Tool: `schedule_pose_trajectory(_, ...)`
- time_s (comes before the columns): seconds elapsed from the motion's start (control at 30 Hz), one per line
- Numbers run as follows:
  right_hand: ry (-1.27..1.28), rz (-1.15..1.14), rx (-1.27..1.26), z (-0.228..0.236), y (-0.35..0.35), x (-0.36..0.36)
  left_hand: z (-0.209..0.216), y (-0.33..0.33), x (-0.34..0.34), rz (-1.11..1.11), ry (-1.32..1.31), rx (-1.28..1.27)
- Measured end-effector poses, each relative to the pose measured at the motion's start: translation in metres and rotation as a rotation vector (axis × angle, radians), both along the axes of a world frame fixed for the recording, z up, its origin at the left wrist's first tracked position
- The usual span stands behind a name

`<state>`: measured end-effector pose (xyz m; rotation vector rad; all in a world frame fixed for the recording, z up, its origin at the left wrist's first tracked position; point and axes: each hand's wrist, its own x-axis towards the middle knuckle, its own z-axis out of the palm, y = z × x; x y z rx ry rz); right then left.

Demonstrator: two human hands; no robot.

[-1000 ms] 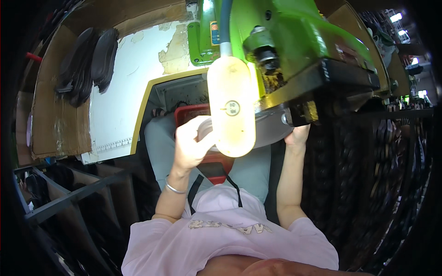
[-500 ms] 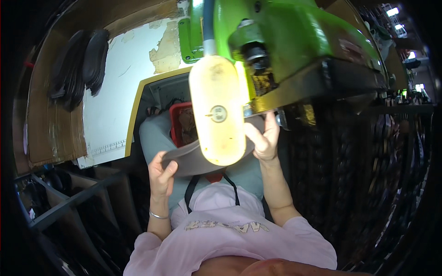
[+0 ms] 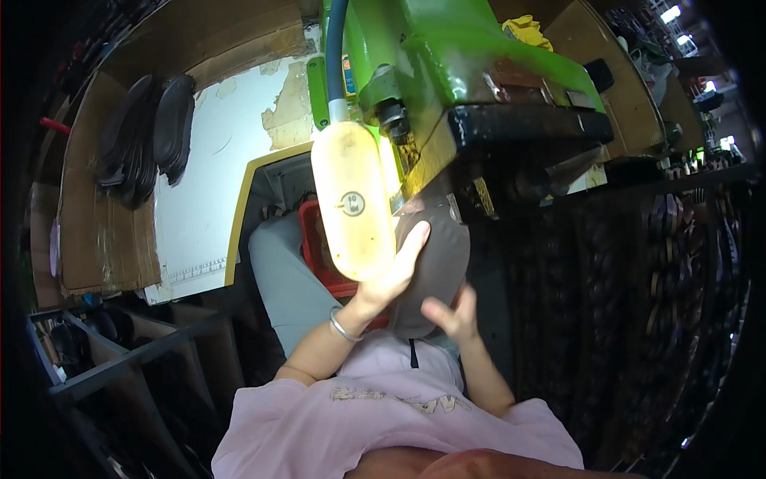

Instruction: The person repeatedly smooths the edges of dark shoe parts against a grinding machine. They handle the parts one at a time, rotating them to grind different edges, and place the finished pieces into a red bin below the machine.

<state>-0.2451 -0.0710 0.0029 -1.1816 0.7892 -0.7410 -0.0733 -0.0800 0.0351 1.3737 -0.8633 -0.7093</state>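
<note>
A dark grey, sole-shaped sheet [image 3: 435,259], like a shoe insole, stands lengthwise in front of me. Its far end lies at the metal work point [image 3: 415,203] of a green machine [image 3: 459,64]. My left hand [image 3: 391,275] grips its left side, thumb on the upper face; the other fingers are partly hidden by the sheet and the lamp. Next to its near right edge is my right hand [image 3: 456,318], thumb and fingers apart, slightly blurred. The thumb overlaps the edge; whether it touches, I cannot tell. A glowing oval lamp [image 3: 351,199] hangs in front of the work point.
Stacks of similar dark soles [image 3: 171,132] rest at the left in a cardboard surround [image 3: 104,247] on a white tabletop [image 3: 195,191]. A red bin [image 3: 315,255] stands between my legs. Divided shelving [image 3: 120,359] is at lower left, and racks of dark items [image 3: 606,311] line the right.
The sheet has turned from crosswise to lengthwise, its far end now at the machine. My left hand has moved right and forward; my right hand has come back from the far end to the near edge.
</note>
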Motion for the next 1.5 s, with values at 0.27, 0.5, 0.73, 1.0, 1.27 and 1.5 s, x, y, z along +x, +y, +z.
schedule_pose_trajectory(0.27,-0.038,-0.325,0.094,-0.018,0.015,-0.072,0.000,0.020,-0.009,0.052,0.335,-0.060)
schedule_pose_trajectory(0.5,-0.097,-0.491,-0.038,0.030,-0.078,-0.045,-0.019,0.035,0.008,0.048,0.116,-0.061)
schedule_pose_trajectory(0.73,-0.176,-0.297,0.006,0.007,-0.104,-0.051,-0.018,0.028,0.006,-0.028,0.310,-0.119)
schedule_pose_trajectory(1.0,-0.307,-0.385,0.031,-0.016,-0.070,-0.055,-0.029,0.015,0.010,-0.010,0.191,-0.114)
schedule_pose_trajectory(1.27,-0.114,-0.242,-0.109,0.046,-0.123,-0.019,-0.027,0.042,0.028,-0.043,0.164,-0.101)
schedule_pose_trajectory(1.5,-0.168,0.029,-0.194,0.045,-0.133,0.024,0.020,0.046,0.067,-0.012,-0.010,-0.078)
